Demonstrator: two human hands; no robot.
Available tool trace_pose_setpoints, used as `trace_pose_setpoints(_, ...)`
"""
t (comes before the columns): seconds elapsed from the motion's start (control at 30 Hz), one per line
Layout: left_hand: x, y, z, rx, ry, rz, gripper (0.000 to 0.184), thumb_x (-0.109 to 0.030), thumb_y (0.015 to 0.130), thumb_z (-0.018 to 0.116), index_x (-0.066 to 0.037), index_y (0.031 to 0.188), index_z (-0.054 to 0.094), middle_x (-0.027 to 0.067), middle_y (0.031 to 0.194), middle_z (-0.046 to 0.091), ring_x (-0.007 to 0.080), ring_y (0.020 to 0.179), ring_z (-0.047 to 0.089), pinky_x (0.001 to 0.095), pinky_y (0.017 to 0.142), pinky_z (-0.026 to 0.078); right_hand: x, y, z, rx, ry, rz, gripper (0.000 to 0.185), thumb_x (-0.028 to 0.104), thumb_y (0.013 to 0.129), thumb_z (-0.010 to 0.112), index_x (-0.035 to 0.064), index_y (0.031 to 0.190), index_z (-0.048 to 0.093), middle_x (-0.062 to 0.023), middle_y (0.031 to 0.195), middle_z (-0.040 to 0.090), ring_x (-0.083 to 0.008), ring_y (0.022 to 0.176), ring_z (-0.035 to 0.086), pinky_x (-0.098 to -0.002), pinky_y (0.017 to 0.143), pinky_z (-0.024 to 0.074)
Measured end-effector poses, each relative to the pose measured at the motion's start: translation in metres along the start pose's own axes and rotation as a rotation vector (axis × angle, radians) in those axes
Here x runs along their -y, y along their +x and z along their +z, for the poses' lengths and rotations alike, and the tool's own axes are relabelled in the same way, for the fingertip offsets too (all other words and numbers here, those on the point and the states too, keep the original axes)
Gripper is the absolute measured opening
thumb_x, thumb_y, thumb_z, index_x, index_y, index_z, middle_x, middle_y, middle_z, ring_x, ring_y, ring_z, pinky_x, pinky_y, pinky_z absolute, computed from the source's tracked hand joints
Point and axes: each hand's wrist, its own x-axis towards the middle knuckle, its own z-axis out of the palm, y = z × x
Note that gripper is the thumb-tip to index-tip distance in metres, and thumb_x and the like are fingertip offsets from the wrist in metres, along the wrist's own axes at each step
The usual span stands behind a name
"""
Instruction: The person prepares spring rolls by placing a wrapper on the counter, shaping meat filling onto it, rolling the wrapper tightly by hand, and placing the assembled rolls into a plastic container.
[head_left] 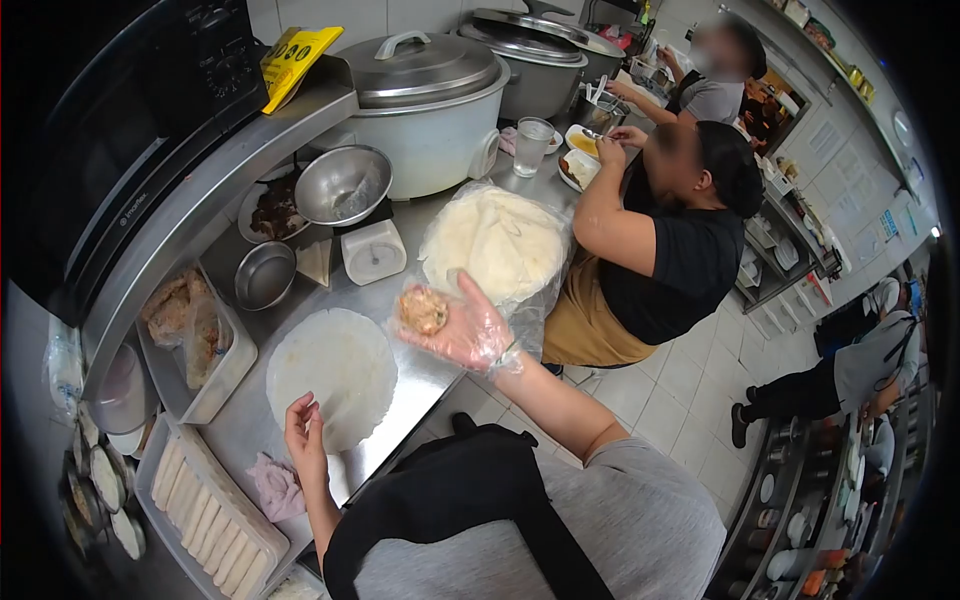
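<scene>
A clump of minced meat filling (424,311) lies on the fingers of my right hand (465,330), which wears a clear plastic glove. The palm is turned up above the steel table. My left hand (304,430) is bare and stands at the near edge of a thin round wrapper (335,370) spread flat on the table; its fingers are loosely curled and apart, with nothing seen in them. Beyond my right hand sits a stack of pale wrappers (495,245) on plastic. Rolled pieces (205,515) lie in rows in a tray at the lower left.
A bin of bagged filling (190,330), a steel bowl (265,276), a kitchen scale (374,252) with a bowl on top and a large rice cooker (425,120) line the table. A pink cloth (275,487) lies near the tray. A co-worker (690,240) stands close on the right.
</scene>
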Motion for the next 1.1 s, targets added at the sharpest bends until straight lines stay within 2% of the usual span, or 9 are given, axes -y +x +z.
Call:
trace_pose_setpoints(0.13,-0.003,0.002,0.005,0.011,-0.018,0.023,0.027,-0.019,0.094,0.055,-0.006,0.118,0.054,0.0054,0.122,0.056,0.0159,0.109,0.054,0.0277,0.086,0.043,0.015,-0.005,0.030,0.318,-0.054,-0.256,0.061,0.055,0.094,0.042,0.0044,0.127,0.046,-0.0188,0.135,0.045,-0.0363,0.129,0.040,-0.0549,0.110,0.0278)
trace_pose_setpoints(0.27,0.000,-0.001,0.003,0.008,-0.023,0.018,0.028,-0.020,0.094,0.055,-0.007,0.118,0.054,0.0052,0.123,0.056,0.0160,0.109,0.054,0.0279,0.086,0.043,0.032,0.011,-0.021,0.167,0.066,-0.126,0.059,0.054,0.094,0.042,0.0029,0.123,0.049,-0.0188,0.129,0.051,-0.0364,0.121,0.049,-0.0545,0.104,0.0373)
trace_pose_setpoints(0.33,0.002,-0.004,0.001,-0.001,-0.026,-0.043,0.028,-0.021,0.094,0.055,-0.008,0.118,0.054,0.0050,0.123,0.056,0.0160,0.109,0.054,0.0282,0.086,0.043,0.031,0.013,-0.053,0.266,0.436,0.308,0.054,0.051,0.093,0.047,0.0026,0.118,0.053,-0.0171,0.117,0.059,-0.0357,0.109,0.057,-0.0521,0.094,0.0473)
trace_pose_setpoints(0.6,-0.007,-0.001,0.011,0.004,-0.077,-0.048,0.027,-0.016,0.093,0.055,-0.005,0.117,0.054,0.0063,0.119,0.057,0.0163,0.107,0.053,0.0292,0.090,0.041,0.011,0.014,-0.036,-0.001,0.090,0.004,0.049,0.046,0.098,0.038,0.0016,0.115,0.052,-0.0153,0.115,0.057,-0.0338,0.111,0.055,-0.0516,0.097,0.0443)
trace_pose_setpoints(0.67,-0.010,-0.001,0.015,-0.003,-0.118,-0.036,0.026,-0.011,0.091,0.055,-0.001,0.116,0.055,0.0076,0.115,0.058,0.0168,0.104,0.054,0.0293,0.092,0.040,0.011,0.008,-0.025,0.197,-0.072,-0.002,0.056,0.046,0.097,0.043,0.0021,0.131,0.040,-0.0180,0.133,0.046,-0.0360,0.123,0.045,-0.0510,0.104,0.0382)
trace_pose_setpoints(0.87,-0.001,-0.001,0.012,0.056,-0.045,-0.016,0.026,-0.019,0.094,0.055,-0.008,0.117,0.054,0.0056,0.124,0.055,0.0161,0.109,0.053,0.0293,0.088,0.042,0.023,0.024,-0.041,0.552,0.205,0.031,0.056,0.047,0.096,0.043,0.0023,0.130,0.043,-0.0175,0.131,0.049,-0.0367,0.117,0.050,-0.0477,0.100,0.0424)
trace_pose_setpoints(0.9,-0.003,-0.002,0.012,0.053,-0.039,-0.027,0.027,-0.019,0.094,0.055,-0.007,0.118,0.054,0.0054,0.124,0.055,0.0160,0.109,0.053,0.0291,0.087,0.043,0.022,0.020,-0.040,0.553,0.205,0.030,0.056,0.047,0.096,0.043,0.0023,0.130,0.043,-0.0175,0.131,0.049,-0.0367,0.117,0.050,-0.0477,0.100,0.0424)
trace_pose_setpoints(0.97,-0.001,-0.001,0.008,0.043,-0.032,-0.028,0.027,-0.019,0.094,0.055,-0.007,0.118,0.053,0.0052,0.124,0.056,0.0158,0.109,0.053,0.0289,0.087,0.043,0.014,0.011,-0.032,-0.005,0.126,-0.044,0.050,0.049,0.097,0.039,0.0034,0.113,0.053,-0.0177,0.113,0.057,-0.0322,0.110,0.055,-0.0482,0.097,0.0440)
trace_pose_setpoints(1.1,-0.003,-0.002,0.009,0.016,-0.056,-0.029,0.027,-0.015,0.092,0.055,-0.005,0.118,0.054,0.0060,0.120,0.057,0.0164,0.107,0.053,0.0293,0.089,0.042,0.004,0.016,-0.058,0.130,0.171,0.104,0.055,0.053,0.096,0.039,0.0052,0.121,0.051,-0.0151,0.114,0.057,-0.0311,0.109,0.055,-0.0519,0.099,0.0417)
